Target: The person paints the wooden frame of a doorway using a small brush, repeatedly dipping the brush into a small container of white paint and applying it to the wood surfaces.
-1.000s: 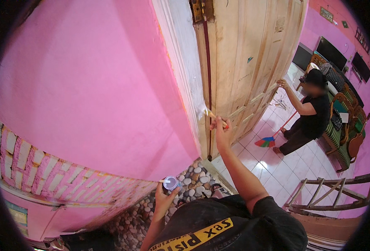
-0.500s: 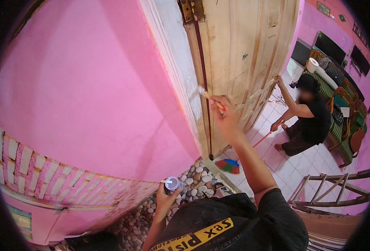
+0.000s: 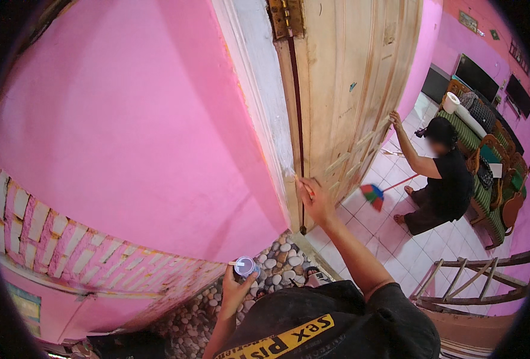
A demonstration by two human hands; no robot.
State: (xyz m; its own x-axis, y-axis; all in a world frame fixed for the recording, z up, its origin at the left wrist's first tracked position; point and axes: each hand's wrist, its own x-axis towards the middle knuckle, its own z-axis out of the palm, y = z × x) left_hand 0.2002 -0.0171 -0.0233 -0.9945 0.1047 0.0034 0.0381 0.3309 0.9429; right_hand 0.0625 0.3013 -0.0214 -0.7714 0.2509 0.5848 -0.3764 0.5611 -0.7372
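Note:
My right hand is closed around the handle of a paintbrush. Its bristles, tipped with white, touch the lower part of the door frame, whose upper stretch is coated white while bare wood shows below. In my left hand is a small clear plastic cup, held low by the pink wall, with a flat pale stick across its rim. Just right of the frame stands a worn, unpainted wooden door with a brass hinge at the top.
Beyond the door another person bends over, one hand on the door edge, the other on a broom. A wooden ladder lies at lower right. Pebble-patterned floor is underfoot; a striped sofa stands farther back.
My right hand has brought the brush down along the door frame. My left hand with the cup has hardly moved. The other person's broom has swung farther into the room.

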